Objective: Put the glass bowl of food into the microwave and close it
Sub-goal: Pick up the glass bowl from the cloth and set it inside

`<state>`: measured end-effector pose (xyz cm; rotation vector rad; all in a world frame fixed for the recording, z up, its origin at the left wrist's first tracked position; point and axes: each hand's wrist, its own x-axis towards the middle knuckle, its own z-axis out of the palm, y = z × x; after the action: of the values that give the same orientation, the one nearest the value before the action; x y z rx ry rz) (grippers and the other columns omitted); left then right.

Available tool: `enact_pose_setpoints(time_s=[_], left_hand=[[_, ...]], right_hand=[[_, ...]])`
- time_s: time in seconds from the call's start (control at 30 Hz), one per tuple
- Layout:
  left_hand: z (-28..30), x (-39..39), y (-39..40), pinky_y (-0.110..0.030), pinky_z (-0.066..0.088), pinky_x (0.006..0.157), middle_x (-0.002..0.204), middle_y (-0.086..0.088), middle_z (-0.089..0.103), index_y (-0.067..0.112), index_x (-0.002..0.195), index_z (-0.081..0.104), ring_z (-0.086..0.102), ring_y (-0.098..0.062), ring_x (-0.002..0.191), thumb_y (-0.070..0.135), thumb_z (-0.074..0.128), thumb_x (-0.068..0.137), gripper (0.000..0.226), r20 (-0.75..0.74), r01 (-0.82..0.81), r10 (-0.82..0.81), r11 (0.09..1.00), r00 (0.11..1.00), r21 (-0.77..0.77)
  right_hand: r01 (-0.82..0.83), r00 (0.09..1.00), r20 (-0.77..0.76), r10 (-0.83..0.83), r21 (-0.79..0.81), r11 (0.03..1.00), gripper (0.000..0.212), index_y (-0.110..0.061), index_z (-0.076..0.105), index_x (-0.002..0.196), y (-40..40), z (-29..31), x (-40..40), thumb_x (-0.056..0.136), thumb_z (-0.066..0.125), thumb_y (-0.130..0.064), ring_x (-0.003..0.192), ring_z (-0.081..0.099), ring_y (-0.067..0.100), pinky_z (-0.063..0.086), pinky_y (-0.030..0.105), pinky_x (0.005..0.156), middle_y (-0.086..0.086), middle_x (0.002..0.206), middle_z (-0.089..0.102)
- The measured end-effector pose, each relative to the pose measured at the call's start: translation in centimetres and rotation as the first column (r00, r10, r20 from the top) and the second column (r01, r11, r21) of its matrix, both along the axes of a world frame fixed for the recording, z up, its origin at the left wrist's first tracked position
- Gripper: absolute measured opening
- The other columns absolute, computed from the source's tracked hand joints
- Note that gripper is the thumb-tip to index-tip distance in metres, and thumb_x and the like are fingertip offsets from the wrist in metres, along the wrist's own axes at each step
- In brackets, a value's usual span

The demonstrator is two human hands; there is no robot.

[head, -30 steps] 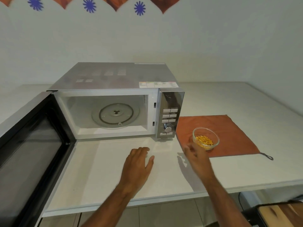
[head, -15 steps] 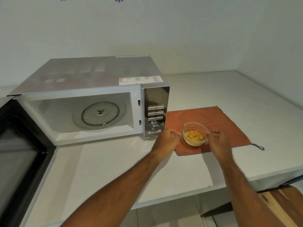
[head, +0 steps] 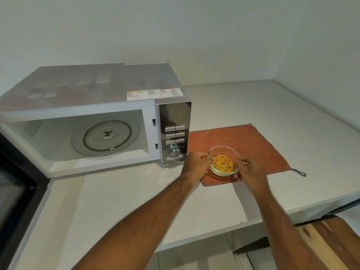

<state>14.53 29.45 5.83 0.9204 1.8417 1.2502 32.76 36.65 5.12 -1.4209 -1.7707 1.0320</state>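
A small glass bowl (head: pixel 224 152) holding orange-yellow food sticks sits over the orange cloth (head: pixel 251 141), to the right of the microwave (head: pixel 109 84). My left hand (head: pixel 196 162) grips the bowl's left rim and my right hand (head: pixel 251 169) grips its right rim. The bowl looks tilted slightly toward me. The microwave's door (head: pixel 17 190) hangs wide open at the left, and the glass turntable (head: pixel 106 138) inside is bare.
The microwave's control panel (head: pixel 174 133) with buttons and a knob faces me just left of the bowl. A white counter (head: pixel 116 207) runs in front of the oven. A wooden surface (head: pixel 329 242) lies below the counter's edge at bottom right.
Both hands came from the counter in front of the microwave to the bowl and closed on its rim from either side. The camera has turned down and to the right.
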Motion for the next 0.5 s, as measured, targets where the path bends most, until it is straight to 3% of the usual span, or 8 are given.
enact_pose_setpoints(time_s=[0.2,0.3,0.37,0.5], left_hand=[[0.3,0.3,-2.7,-0.029,0.051,0.045,0.053,0.001,0.066,0.011,0.08,0.079,0.059,-0.011,0.042,0.015,0.069,0.082,0.012,-0.038,-0.075,0.076,0.997,0.996,0.023],[0.4,-0.1,-4.6,-0.028,0.047,0.041,0.054,-0.008,0.065,0.007,0.072,0.075,0.055,-0.011,0.041,0.014,0.072,0.082,0.012,-0.054,-0.13,0.132,0.99,0.99,0.047],[0.7,-0.5,-5.9,-0.029,0.049,0.039,0.053,-0.009,0.066,0.011,0.074,0.076,0.055,-0.012,0.04,0.016,0.074,0.081,0.01,-0.066,-0.173,0.176,0.983,0.982,0.056],[1.3,-1.8,-9.2,-0.034,0.055,0.039,0.048,0.004,0.064,0.02,0.083,0.079,0.059,-0.011,0.041,0.021,0.076,0.08,0.004,-0.024,-0.272,0.273,0.962,0.962,0.032]], right_hand=[[-0.054,0.998,-0.026,0.054,-0.001,0.999,0.01,-0.018,0.067,0.087,-1.9,0.6,-0.3,0.094,0.063,-0.011,0.045,0.06,0.019,0.05,0.038,0.051,0.012,0.057,0.07],[-0.09,0.996,-0.019,0.09,-0.017,0.996,0.007,-0.014,0.066,0.087,-3.0,1.1,-0.9,0.091,0.065,-0.008,0.046,0.06,0.02,0.05,0.037,0.049,0.011,0.057,0.069],[-0.107,0.994,-0.02,0.107,-0.022,0.994,0.004,-0.012,0.066,0.087,-3.9,1.7,-1.5,0.089,0.066,-0.009,0.046,0.061,0.018,0.049,0.035,0.047,0.011,0.058,0.07],[-0.162,0.986,-0.044,0.16,-0.035,0.986,0.006,-0.008,0.066,0.084,-6.2,2.7,-3.4,0.089,0.069,-0.011,0.045,0.062,0.017,0.049,0.033,0.045,0.011,0.058,0.07]])
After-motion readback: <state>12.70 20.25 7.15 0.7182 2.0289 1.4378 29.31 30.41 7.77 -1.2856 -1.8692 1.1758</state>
